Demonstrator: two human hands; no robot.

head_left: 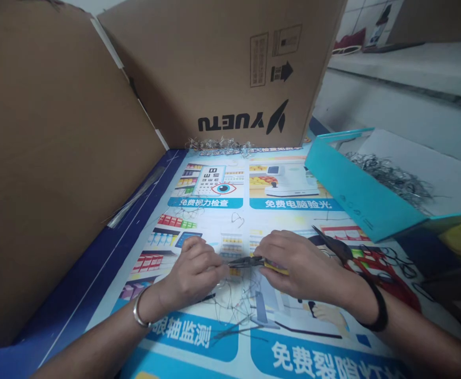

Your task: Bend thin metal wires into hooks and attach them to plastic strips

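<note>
My right hand is closed around needle-nose pliers with yellow on the handle, their dark jaws pointing left. At the jaw tips, my left hand is pinched with its fingertips together. A thin wire seems to be in that pinch, mostly hidden by the fingers. Below both hands, a loose tangle of thin wire pieces lies on the printed sheet. Just behind my right wrist rests a tool with dark pointed blades, partly covered by the arm.
A turquoise box at right holds a heap of wire pieces. Tall cardboard panels wall off the back and left. More wire scraps lie along the back panel. Clear strips lie left; black loops on red lie right.
</note>
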